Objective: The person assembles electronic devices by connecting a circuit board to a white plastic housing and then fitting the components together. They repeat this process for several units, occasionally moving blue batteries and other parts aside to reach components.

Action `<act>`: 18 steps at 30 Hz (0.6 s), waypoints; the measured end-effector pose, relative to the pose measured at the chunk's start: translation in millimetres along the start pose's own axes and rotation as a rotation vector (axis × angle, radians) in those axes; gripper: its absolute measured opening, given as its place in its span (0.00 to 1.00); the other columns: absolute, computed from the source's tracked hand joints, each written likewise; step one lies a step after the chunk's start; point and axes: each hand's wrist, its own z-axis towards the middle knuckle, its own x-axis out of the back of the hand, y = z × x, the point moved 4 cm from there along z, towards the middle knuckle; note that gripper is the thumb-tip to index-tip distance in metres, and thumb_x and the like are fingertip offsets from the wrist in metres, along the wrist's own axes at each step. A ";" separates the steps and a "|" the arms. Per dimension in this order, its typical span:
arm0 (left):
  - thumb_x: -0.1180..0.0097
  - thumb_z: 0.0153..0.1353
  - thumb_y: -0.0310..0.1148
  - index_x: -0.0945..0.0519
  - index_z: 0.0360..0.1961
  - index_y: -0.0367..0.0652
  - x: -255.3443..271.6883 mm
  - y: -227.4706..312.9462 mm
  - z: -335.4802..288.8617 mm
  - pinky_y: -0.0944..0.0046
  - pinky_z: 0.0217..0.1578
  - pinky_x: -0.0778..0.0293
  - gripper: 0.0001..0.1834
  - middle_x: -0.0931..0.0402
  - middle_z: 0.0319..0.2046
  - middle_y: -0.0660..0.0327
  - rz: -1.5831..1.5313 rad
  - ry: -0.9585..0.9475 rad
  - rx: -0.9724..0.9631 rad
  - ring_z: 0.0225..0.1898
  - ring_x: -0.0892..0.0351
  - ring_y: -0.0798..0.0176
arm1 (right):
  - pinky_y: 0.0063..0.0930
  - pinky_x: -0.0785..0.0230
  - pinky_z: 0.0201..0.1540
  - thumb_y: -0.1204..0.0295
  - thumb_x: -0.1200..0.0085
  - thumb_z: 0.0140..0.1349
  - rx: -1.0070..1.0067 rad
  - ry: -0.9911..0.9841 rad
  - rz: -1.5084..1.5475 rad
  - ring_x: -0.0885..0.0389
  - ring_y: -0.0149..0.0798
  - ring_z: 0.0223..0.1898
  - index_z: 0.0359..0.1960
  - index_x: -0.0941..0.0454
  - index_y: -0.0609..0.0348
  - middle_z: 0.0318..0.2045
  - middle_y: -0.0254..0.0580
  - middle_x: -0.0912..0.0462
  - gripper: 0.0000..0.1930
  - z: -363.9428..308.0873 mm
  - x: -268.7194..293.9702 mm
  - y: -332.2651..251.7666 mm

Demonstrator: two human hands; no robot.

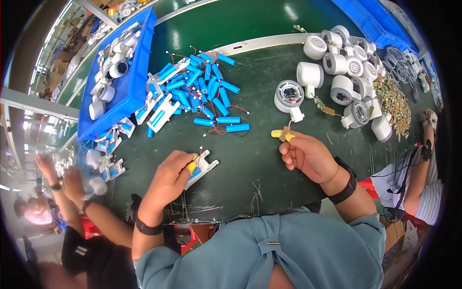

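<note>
Shell (205, 168) of white plastic is pinched over the bench (250, 168) by the left hand (169, 177); a brown board (284, 132) is gripped by the right hand (314, 156), near one fan head (281, 104). Its thin wire (289, 124) is best kept slack.

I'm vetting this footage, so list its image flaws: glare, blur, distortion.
Head view: glare streaks the green surface beyond the white rail; same view: a co-worker's hand at left looks blurred, the wearer's right hand fairly crisp; head view: fisheye distortion bows the rail, corners go black.
</note>
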 end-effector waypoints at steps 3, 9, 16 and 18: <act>0.49 0.57 0.18 0.21 0.48 0.34 3.9 9.9 -3.0 0.65 0.40 0.27 0.16 0.24 0.39 0.54 0.057 0.114 -0.008 0.38 0.22 0.55 | 0.23 0.30 0.31 0.69 0.57 0.71 -0.012 -0.015 0.006 0.25 0.29 0.29 0.48 0.29 0.61 0.33 0.34 0.22 0.11 -0.9 1.6 0.4; 0.43 0.60 0.22 0.19 0.45 0.34 -9.8 -10.4 8.1 0.71 0.37 0.28 0.12 0.22 0.39 0.62 -0.193 0.143 0.197 0.36 0.24 0.70 | 0.22 0.28 0.27 0.69 0.54 0.71 0.042 0.034 -0.034 0.22 0.30 0.26 0.41 0.28 0.59 0.30 0.34 0.22 0.07 -3.2 0.6 2.2; 0.42 0.60 0.20 0.17 0.41 0.34 -25.4 -1.2 20.6 0.73 0.36 0.29 0.09 0.21 0.34 0.66 -0.468 0.011 0.353 0.35 0.25 0.75 | 0.20 0.24 0.26 0.72 0.50 0.70 0.045 0.051 -0.350 0.16 0.32 0.27 0.37 0.27 0.61 0.29 0.39 0.19 0.06 -14.4 -5.7 22.6; 0.42 0.60 0.19 0.17 0.42 0.34 -35.6 5.7 19.8 0.73 0.36 0.29 0.09 0.21 0.35 0.66 -0.550 -0.039 0.311 0.34 0.24 0.74 | 0.21 0.24 0.29 0.74 0.56 0.70 0.015 -0.026 -0.484 0.16 0.31 0.29 0.38 0.29 0.64 0.30 0.41 0.19 0.06 -19.3 -10.0 35.7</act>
